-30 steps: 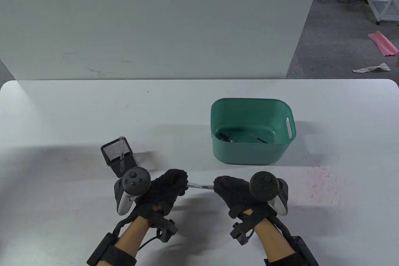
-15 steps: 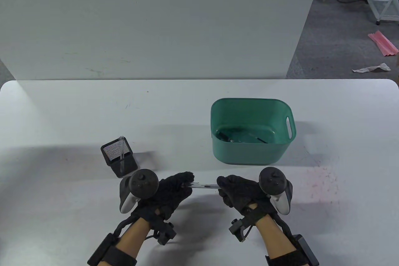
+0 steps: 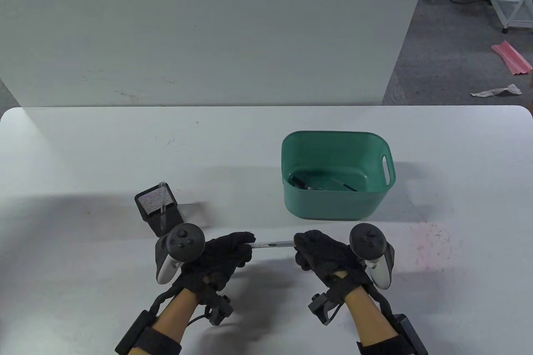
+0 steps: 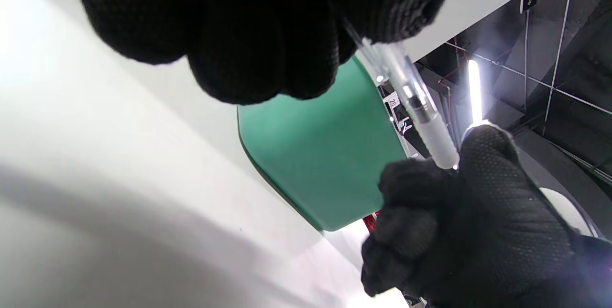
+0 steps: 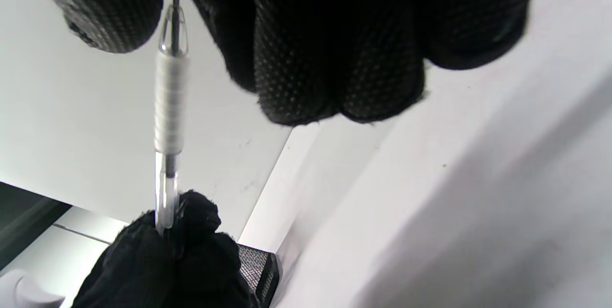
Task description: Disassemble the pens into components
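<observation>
Near the bottom centre of the table view, a clear plastic pen with a frosted ribbed grip sleeve (image 3: 272,244) is held level above the white table (image 3: 83,155), spanning the gap between the two black-gloved hands. The left hand (image 3: 220,253) grips the clip end of the pen; in the left wrist view its fingers (image 4: 248,35) are curled closed around that end, with the transparent barrel (image 4: 406,97) running down and to the right into the other glove. The right hand (image 3: 322,253) holds the writing end: in the right wrist view the pen (image 5: 168,107) stands almost vertical in the left of the frame, its dark tip lying in the gap between the thumb and the curled fingers (image 5: 334,59), while the frosted sleeve is exposed below them; exact contact on the tip cannot be determined. A green plastic tub with a side handle slot (image 3: 337,205) stands on the table right of centre, just above the right hand in the frame, and contains dark pen parts (image 3: 306,183) on its floor. A black mesh pen holder (image 3: 160,211) stands just above the left hand, with one clear pen (image 3: 162,199) upright inside it.
</observation>
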`<move>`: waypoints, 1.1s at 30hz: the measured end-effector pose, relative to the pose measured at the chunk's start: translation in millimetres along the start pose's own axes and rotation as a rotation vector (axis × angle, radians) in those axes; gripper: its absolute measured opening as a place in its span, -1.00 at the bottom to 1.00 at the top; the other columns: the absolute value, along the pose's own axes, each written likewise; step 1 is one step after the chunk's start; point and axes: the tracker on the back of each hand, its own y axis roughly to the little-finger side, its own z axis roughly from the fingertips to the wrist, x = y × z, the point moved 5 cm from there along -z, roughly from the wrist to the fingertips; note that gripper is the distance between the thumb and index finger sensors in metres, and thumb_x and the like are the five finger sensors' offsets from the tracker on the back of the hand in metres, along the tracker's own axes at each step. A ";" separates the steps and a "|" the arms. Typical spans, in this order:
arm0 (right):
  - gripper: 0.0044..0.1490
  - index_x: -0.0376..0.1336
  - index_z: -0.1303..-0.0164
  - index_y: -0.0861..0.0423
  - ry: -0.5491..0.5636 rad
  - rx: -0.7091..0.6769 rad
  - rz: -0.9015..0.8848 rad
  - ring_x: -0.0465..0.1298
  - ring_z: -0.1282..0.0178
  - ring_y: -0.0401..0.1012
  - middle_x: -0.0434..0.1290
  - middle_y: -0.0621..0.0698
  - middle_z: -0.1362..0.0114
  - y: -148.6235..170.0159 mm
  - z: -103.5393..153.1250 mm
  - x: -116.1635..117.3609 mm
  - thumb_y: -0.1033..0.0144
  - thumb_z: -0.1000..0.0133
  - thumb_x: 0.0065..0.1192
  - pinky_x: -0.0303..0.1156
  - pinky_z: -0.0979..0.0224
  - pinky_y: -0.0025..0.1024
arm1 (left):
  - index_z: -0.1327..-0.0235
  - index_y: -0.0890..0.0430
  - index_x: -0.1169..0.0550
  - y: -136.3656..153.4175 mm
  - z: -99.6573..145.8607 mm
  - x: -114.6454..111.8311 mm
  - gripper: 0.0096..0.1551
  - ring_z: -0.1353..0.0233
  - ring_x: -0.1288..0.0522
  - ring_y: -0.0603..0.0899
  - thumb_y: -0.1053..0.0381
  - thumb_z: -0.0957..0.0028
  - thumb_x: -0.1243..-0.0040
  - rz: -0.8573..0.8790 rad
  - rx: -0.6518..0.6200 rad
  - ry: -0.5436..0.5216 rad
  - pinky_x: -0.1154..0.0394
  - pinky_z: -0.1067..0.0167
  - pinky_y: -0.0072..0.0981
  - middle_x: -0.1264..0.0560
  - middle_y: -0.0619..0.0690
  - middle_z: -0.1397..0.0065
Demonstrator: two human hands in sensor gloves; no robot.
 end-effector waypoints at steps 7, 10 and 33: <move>-0.34 0.17 -0.42 0.11 -0.054 -0.038 0.012 0.49 -0.21 0.10 0.45 0.13 -0.27 -5.8 0.9 5.7 0.04 -0.20 0.24 0.42 -0.22 0.12 | -0.29 -0.05 -0.59 3.2 1.3 2.1 -0.50 -0.03 -0.74 0.11 -0.12 -0.09 -0.19 0.003 0.023 -0.012 -0.62 -0.09 0.15 -0.70 0.04 -0.17; -0.13 0.08 -0.48 0.13 -0.053 -0.031 0.069 0.48 -0.22 0.11 0.38 0.16 -0.37 -4.8 2.1 5.6 -0.24 -0.17 0.17 0.43 -0.21 0.09 | -0.29 -0.06 -0.59 3.3 1.6 2.0 -0.50 -0.03 -0.74 0.11 -0.13 -0.09 -0.19 0.016 0.021 -0.008 -0.62 -0.09 0.14 -0.70 0.04 -0.17; -0.14 0.04 -0.53 0.10 -0.056 -0.088 0.110 0.32 -0.40 0.17 0.27 0.19 -0.47 -17.6 4.8 6.2 -0.05 -0.16 0.29 0.34 -0.31 0.15 | -0.29 -0.07 -0.59 7.1 0.6 -0.1 -0.50 -0.03 -0.74 0.11 -0.12 -0.10 -0.18 0.052 0.037 0.008 -0.62 -0.09 0.14 -0.70 0.03 -0.17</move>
